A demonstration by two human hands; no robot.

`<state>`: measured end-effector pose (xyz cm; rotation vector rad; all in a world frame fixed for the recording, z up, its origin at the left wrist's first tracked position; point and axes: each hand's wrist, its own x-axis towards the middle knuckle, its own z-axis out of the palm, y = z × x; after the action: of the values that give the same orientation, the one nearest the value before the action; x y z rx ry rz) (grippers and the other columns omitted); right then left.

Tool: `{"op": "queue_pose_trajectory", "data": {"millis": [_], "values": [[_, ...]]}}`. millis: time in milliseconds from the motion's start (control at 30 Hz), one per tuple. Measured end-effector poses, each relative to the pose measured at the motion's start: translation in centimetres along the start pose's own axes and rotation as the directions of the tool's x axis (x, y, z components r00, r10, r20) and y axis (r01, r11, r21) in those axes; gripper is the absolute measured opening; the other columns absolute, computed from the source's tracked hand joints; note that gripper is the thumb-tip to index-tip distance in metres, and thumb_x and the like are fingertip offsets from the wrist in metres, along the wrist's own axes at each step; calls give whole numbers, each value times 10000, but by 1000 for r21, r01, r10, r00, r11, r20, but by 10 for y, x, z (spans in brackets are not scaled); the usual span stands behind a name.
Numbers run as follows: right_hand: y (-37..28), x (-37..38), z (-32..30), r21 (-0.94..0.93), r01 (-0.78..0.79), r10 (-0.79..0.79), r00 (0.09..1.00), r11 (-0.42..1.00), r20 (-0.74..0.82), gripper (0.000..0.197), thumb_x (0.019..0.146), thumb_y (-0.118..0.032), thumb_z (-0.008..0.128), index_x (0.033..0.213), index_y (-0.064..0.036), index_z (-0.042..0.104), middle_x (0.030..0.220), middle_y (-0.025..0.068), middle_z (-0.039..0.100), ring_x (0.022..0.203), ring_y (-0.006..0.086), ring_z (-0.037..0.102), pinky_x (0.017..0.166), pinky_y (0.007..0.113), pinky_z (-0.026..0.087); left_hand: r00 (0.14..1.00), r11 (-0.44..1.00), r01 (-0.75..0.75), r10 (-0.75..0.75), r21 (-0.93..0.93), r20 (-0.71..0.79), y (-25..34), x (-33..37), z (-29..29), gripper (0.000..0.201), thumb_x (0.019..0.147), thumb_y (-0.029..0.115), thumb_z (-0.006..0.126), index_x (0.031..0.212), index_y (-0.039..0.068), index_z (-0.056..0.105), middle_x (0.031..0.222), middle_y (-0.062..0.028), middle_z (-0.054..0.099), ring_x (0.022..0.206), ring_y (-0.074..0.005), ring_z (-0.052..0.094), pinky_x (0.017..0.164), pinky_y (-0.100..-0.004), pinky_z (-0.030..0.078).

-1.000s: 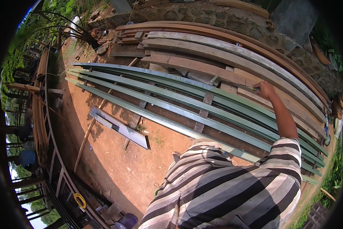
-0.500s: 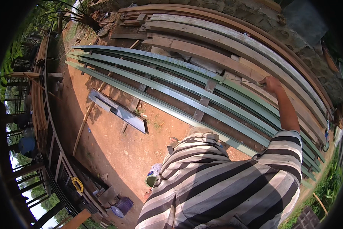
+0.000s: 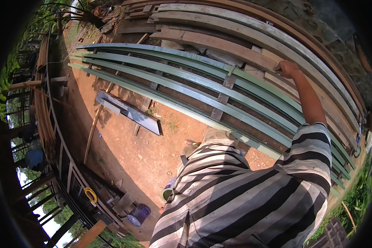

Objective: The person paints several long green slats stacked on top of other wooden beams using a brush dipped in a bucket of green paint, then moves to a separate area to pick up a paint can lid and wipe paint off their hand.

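Several long green bars (image 3: pixel 252 120) lie side by side in front of me, running from the upper left down to the lower right across flat wooden crosspieces (image 3: pixel 223 98). My right arm reaches out over their right-hand part, and my right hand (image 3: pixel 287 69) is curled closed on the handle end of a small paint roller (image 3: pixel 232 70). The roller's head is out to the left of that hand, at the farthest green bar; whether it presses on the bar I can't tell.

Only a bit of my left hand (image 3: pixel 162 210) shows, low down past the edge of my striped shirt (image 3: pixel 235 194). Just above it is a can (image 3: pixel 167 193) with a green rim, partly hidden by the shirt; I can't tell if those fingers grip it. My two hands are well apart.

Beyond the bars lie weathered boards (image 3: pixel 215 43), near my right hand. On the bare dirt (image 3: pixel 140 153) to the left rests a grey metal trough (image 3: pixel 138 120), and lower down are a purple bucket (image 3: pixel 139 215) and a yellow coil (image 3: pixel 91 195).
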<state>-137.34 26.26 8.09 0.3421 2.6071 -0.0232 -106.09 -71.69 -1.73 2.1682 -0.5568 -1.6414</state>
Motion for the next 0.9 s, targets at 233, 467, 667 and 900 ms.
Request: {"op": "queue_pose_trajectory", "data": {"millis": [233,467,667,900], "values": [[63,-54,-12,-80,-98,110,981,992,158,459,702,-65,673,1103,-287,705,1092,43,680,1023,230,632,843,380,531,1000,1000,8,-8,18,-18,-7,-2,0,162,845,295,478,775,149,490,654,-4,490,693,-204,517,687,-422,388],[113,-117,17,-9,-106,107,993,994,56,425,723,-106,655,1112,-269,702,1028,77,693,996,266,632,860,389,519,999,1000,16,-16,-7,-28,-16,-2,1,168,848,303,479,782,148,492,658,-5,487,702,-206,519,700,-426,389],[76,-72,48,54,-7,8,1000,998,-27,359,756,-167,623,1099,-231,706,1049,113,677,1012,305,606,874,403,497,999,999,-1,-1,-35,-37,-10,-6,-1,174,851,310,479,789,148,494,662,-5,485,710,-208,520,711,-430,389],[-7,38,49,62,74,-74,997,995,-13,373,809,-177,575,1170,-229,653,1151,138,626,1098,289,580,926,410,465,999,997,3,-6,-76,-36,-1,-12,23,181,854,318,480,797,147,495,666,-6,483,720,-210,522,724,-434,389]]}}
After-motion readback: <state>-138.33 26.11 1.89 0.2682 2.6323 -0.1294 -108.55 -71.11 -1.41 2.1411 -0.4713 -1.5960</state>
